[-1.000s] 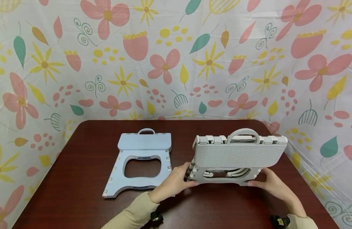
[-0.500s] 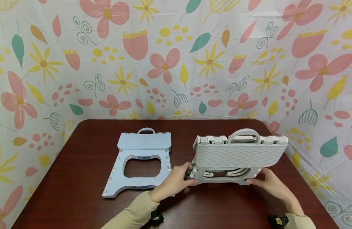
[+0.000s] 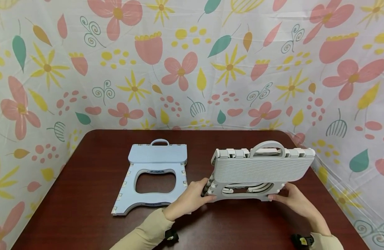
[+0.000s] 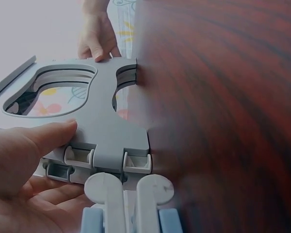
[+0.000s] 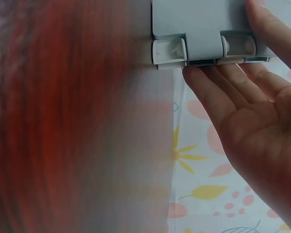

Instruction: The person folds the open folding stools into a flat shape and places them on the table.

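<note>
A grey folding stool (image 3: 260,168), folded flat with its handle up, stands upright at the right side of the table. My left hand (image 3: 193,196) grips its lower left edge. In the left wrist view the left thumb (image 4: 58,136) lies on the front panel, with the other fingers behind the hinged edge. On the opposite lower edge my right hand (image 3: 293,199) holds the stool. The right wrist view has the right thumb (image 5: 269,24) on one face and the fingers (image 5: 233,85) along the hinged side. A light blue folding stool (image 3: 162,154), also folded, lies to the left, beside the left hand.
Both stools are on a dark reddish-brown table (image 3: 95,166). A white curtain (image 3: 192,86) with a flower print hangs behind the table and along its sides. White rounded tabs with blue edges (image 4: 128,191) show low in the left wrist view.
</note>
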A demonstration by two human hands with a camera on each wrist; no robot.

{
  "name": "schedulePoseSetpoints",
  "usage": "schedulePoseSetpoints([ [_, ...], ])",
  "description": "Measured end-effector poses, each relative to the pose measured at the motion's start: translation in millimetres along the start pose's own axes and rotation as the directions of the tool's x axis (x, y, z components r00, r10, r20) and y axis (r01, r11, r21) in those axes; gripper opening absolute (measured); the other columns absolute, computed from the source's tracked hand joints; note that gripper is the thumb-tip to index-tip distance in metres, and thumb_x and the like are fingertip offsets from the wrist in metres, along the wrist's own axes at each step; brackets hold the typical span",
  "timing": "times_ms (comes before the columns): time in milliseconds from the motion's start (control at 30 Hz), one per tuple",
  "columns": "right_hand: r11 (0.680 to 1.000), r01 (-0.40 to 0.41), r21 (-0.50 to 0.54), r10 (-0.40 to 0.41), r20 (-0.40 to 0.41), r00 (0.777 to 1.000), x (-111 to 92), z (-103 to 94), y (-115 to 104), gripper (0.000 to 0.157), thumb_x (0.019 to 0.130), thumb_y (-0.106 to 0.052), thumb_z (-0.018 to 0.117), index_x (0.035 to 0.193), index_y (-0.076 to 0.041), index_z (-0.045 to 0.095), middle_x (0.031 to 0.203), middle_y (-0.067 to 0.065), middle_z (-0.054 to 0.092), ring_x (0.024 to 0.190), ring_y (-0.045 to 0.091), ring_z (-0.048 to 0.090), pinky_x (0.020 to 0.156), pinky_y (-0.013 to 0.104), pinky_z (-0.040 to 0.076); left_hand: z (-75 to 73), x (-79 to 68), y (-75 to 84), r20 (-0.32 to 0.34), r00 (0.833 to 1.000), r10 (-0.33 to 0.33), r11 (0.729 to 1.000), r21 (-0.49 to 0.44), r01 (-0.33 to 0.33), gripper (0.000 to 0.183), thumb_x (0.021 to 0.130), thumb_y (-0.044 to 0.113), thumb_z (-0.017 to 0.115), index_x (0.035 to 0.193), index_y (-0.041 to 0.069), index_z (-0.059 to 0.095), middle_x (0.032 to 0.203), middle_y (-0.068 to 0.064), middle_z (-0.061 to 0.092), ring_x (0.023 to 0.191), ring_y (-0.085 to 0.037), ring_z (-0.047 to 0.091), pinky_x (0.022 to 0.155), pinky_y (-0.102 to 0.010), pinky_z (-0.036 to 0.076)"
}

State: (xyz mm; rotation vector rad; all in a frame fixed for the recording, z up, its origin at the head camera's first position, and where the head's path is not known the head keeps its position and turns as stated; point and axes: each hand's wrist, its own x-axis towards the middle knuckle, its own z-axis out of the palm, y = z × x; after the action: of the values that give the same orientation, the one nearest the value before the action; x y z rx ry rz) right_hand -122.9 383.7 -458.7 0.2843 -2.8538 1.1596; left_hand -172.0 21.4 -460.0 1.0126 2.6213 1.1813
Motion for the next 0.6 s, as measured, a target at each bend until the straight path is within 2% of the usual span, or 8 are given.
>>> schedulePoseSetpoints([
  [300, 0.998, -0.022, 0.058, 0.020, 0.025, 0.999, 1.3, 0.6, -1.5, 0.027, 0.080, -0.013, 0.070, 0.102, -0.004, 0.058, 0.081, -0.009, 0.064, 0.073, 0.002, 0.059, 0.062, 0.022, 0.047, -1.1, 1.1, 1.8, 0.001, 1.000, 0.011, 0.999, 0.035, -0.011, 0.033, 0.083, 0.038, 0.065, 0.101, 0.012, 0.054, 0.084, 0.003, 0.064, 0.070, 0.003, 0.056, 0.058, -0.012, 0.041],
  [433, 0.998, -0.028, 0.065, 0.027, 0.029, 0.999, 1.6, 0.6, -2.5, 0.026, 0.080, -0.013, 0.069, 0.102, -0.004, 0.059, 0.083, -0.009, 0.064, 0.074, 0.001, 0.059, 0.063, 0.022, 0.047, -1.1, 1.0, 1.9, 0.012, 1.000, -0.006, 1.000, 0.027, 0.005, 0.033, 0.083, 0.039, 0.065, 0.100, 0.012, 0.055, 0.085, 0.003, 0.065, 0.069, 0.003, 0.055, 0.058, -0.013, 0.041],
  [600, 0.997, -0.018, 0.080, 0.016, 0.030, 0.999, 1.6, 1.0, -1.8, 0.027, 0.080, -0.016, 0.070, 0.103, -0.005, 0.060, 0.087, -0.007, 0.065, 0.076, 0.001, 0.060, 0.063, 0.021, 0.047, -0.1, 0.8, 1.6, 0.021, 1.000, -0.019, 1.000, 0.021, 0.019, 0.036, 0.083, 0.040, 0.064, 0.105, 0.012, 0.057, 0.091, 0.001, 0.067, 0.077, 0.000, 0.060, 0.062, -0.014, 0.044],
])
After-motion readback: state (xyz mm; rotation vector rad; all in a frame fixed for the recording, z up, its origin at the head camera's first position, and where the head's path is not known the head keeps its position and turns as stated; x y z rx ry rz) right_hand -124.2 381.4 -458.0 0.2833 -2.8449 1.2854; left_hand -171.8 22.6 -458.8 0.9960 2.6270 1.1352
